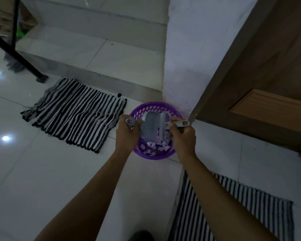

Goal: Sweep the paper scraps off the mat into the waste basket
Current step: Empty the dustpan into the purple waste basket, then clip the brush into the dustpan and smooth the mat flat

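No writing; dustpan point(149, 126) over basket point(153, 106).

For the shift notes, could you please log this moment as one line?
left hand: brush handle | right hand: dustpan tipped over purple basket | paper scraps: in basket | striped mat: looks clear

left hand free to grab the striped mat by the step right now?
Probably not yet. The left hand is shut on a grey handle over the purple basket. The striped mat lies uncovered just to its left, so the path looks clear once it lets go.
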`<state>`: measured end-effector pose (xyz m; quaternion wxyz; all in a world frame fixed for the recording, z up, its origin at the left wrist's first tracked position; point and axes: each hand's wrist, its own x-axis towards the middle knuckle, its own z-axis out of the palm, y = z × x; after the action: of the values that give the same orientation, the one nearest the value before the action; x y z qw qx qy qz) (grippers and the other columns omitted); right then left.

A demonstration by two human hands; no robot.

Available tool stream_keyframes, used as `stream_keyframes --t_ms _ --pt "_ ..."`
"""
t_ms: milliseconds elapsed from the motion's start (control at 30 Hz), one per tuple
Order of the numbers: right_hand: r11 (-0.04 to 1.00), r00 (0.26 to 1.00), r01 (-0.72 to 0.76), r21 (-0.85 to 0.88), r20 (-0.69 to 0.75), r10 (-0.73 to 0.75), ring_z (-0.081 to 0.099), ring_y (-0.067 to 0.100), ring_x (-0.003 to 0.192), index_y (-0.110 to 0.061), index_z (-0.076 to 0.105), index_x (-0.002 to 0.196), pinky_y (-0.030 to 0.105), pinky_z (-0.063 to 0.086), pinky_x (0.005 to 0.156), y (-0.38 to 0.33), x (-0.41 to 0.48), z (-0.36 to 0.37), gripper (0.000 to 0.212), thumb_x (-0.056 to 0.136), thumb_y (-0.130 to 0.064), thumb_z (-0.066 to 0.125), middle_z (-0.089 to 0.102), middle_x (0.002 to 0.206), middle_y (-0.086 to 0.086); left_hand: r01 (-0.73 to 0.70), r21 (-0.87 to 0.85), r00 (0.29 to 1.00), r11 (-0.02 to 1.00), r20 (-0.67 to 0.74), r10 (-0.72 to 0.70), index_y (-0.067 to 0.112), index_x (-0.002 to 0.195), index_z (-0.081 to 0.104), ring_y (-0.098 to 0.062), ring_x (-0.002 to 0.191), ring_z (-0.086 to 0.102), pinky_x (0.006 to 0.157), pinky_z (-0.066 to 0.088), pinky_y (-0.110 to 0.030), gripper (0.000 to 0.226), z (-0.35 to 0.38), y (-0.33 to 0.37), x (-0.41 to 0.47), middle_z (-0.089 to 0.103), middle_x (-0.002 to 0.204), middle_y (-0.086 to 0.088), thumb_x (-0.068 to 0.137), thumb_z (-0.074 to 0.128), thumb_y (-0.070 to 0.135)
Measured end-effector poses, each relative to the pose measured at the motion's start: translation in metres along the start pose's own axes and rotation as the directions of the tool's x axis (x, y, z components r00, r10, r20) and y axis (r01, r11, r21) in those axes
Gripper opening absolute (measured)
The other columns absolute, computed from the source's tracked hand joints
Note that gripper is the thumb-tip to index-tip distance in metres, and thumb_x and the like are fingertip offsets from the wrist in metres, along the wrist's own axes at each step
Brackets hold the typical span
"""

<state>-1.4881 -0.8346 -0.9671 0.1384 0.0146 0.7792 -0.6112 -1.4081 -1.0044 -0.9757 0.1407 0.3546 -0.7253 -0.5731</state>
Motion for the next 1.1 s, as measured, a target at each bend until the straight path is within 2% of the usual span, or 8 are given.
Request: stream_keyframes --t_ms 67,100,200,300,400,667,933,1100 --pt "0.976 0.994 -0.095 0.196 -0.031 0.103 0.07 0.018 0.085 -0.032 0.073 0.095 0.043 0.058 0.081 -0.001 -0.002 -0.01 0.016 0.08 -0.037 0.068 0.074 0.092 0.0 0.046 -0.078 0.999 0.996 0.017 -0.045 0.035 0.096 0.049 -0.033 0.092 0.071 0.073 0.059 -0.061 0.025 -0.001 0.003 -0.009 0.066 0.098 -0.008 0.086 0.067 0.048" --pt "0.952 0.989 -0.122 0.281 -0.045 0.14 0.07 0.021 0.085 -0.032 0.073 0.092 0.049 0.058 0.082 -0.001 -0.003 -0.017 0.014 0.079 -0.035 0.07 0.074 0.091 0.002 0.072 -0.129 0.997 0.989 0.011 -0.071 0.027 0.102 0.048 -0.031 0.092 0.073 0.071 0.061 -0.058 0.028 0.001 0.005 -0.014 0.067 0.102 -0.011 0.09 0.066 0.045" --pt "0.848 0.973 -0.171 0.502 -0.048 0.225 0.067 0.018 0.078 -0.021 0.069 0.093 0.039 0.058 0.072 0.0 -0.012 -0.042 0.009 0.089 -0.013 0.065 0.071 0.089 0.005 0.144 -0.272 0.988 0.951 -0.012 -0.153 0.013 0.114 0.044 -0.019 0.082 0.075 0.065 0.064 -0.044 0.026 0.014 0.008 -0.036 0.066 0.107 -0.011 0.1 0.06 0.027" --pt "0.78 0.959 -0.188 0.597 -0.061 0.277 0.067 0.019 0.077 -0.014 0.064 0.096 0.032 0.057 0.064 0.003 -0.031 -0.079 0.009 0.091 -0.007 0.062 0.069 0.091 0.01 0.189 -0.332 0.981 0.924 0.02 -0.193 0.008 0.125 0.044 -0.025 0.087 0.076 0.066 0.063 -0.047 0.037 0.031 0.013 -0.061 0.068 0.112 -0.014 0.1 0.061 0.028" --pt "0.782 0.954 -0.163 0.601 -0.105 0.28 0.067 0.019 0.077 -0.011 0.062 0.1 0.031 0.057 0.065 0.013 -0.049 -0.12 0.009 0.091 -0.008 0.063 0.069 0.092 0.01 0.221 -0.345 0.975 0.912 0.095 -0.201 0.006 0.127 0.047 -0.038 0.098 0.073 0.069 0.061 -0.052 0.044 0.056 0.016 -0.089 0.066 0.121 -0.023 0.097 0.064 0.033" --pt "0.834 0.966 -0.08 0.546 -0.166 0.201 0.067 0.018 0.087 -0.013 0.061 0.1 0.031 0.057 0.072 0.05 -0.112 -0.237 0.008 0.092 -0.012 0.062 0.068 0.1 0.009 0.217 -0.295 0.961 0.93 0.23 -0.151 0.007 0.13 0.047 -0.029 0.095 0.074 0.069 0.063 -0.04 0.04 0.138 0.03 -0.203 0.069 0.116 -0.015 0.101 0.057 0.033" --pt "0.858 0.966 -0.033 0.513 -0.202 0.158 0.067 0.022 0.087 -0.01 0.062 0.108 0.043 0.057 0.081 0.099 -0.216 -0.308 0.017 0.092 -0.008 0.061 0.068 0.1 0.012 0.215 -0.367 0.955 0.905 0.274 -0.115 0.01 0.124 0.045 -0.027 0.092 0.074 0.072 0.063 -0.045 0.033 0.164 0.007 -0.327 0.067 0.114 -0.013 0.101 0.057 0.031" --pt "0.9 0.981 0.02 0.435 -0.18 0.066 0.065 0.017 0.087 -0.009 0.057 0.109 0.03 0.057 0.076 0.121 -0.299 -0.327 0.018 0.093 -0.002 0.055 0.066 0.095 0.006 0.224 -0.407 0.945 0.886 0.312 -0.096 0.016 0.119 0.05 -0.022 0.088 0.073 0.067 0.061 -0.039 0.024 0.146 -0.018 -0.397 0.068 0.109 -0.009 0.1 0.06 0.028"
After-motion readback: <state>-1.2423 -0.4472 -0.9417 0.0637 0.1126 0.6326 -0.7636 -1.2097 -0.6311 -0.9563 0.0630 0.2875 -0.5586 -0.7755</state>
